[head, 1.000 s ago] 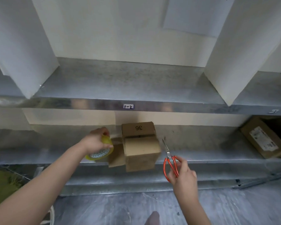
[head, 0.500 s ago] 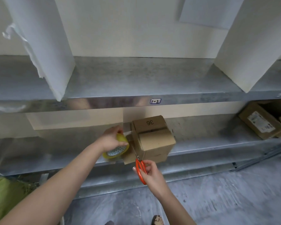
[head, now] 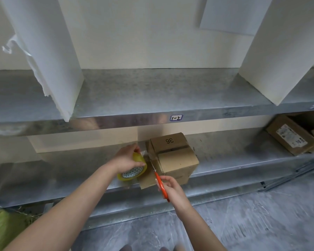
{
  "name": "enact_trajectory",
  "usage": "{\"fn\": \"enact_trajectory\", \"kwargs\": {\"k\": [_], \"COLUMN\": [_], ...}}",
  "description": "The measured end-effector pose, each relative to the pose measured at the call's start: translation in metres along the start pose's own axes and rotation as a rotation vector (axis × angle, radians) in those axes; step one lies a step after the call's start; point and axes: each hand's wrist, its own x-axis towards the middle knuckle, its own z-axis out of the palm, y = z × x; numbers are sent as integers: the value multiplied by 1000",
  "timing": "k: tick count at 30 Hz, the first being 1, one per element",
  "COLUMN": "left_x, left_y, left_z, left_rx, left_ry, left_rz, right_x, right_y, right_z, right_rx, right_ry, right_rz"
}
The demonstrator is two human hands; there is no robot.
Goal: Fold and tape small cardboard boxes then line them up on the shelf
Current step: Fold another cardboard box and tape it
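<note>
The lower metal shelf (head: 234,156) lies bare right of the cardboard box (head: 178,160), which sits at its near edge. The left hand (head: 127,159) grips the tape roll (head: 134,171) just left of the box. The right hand (head: 172,189) clasps the orange scissors (head: 160,180), blades between roll and box.

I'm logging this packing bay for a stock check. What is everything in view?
upper shelf: one, grey metal, above
lower shelf: one, grey metal, below it
small cardboard box: one, brown, marked 36, front of the lower shelf
tape roll: one, yellow, just left of the box
scissors: one pair, orange handles, blades at the box's left side
labelled carton: one, brown, lower shelf, far right
divider panels: two, white, standing on the upper shelf
shelf tag: one, white, upper shelf's front lip
green sack: one, green, bottom left
left hand: one, grips the tape roll
right hand: one, holds the scissors
</note>
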Motion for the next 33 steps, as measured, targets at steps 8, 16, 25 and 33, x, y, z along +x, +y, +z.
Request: {"fn": "enact_trajectory", "kwargs": {"k": [8, 16, 25, 33], "left_x": [1, 2, 5, 1], "left_y": [-1, -3, 2, 10], "left_z": [1, -2, -1, 6], "left_rx": [2, 16, 27, 37], "left_ry": [-9, -8, -12, 26], "left_rz": [17, 11, -20, -102], "right_x": [14, 18, 3, 27], "right_y": [5, 6, 24, 39], "right_z": [-3, -9, -78, -199], "right_rx": [-17, -366, -1127, -1036], "right_ry": [27, 56, 306, 516], "right_rz": [-7, -110, -680, -757]}}
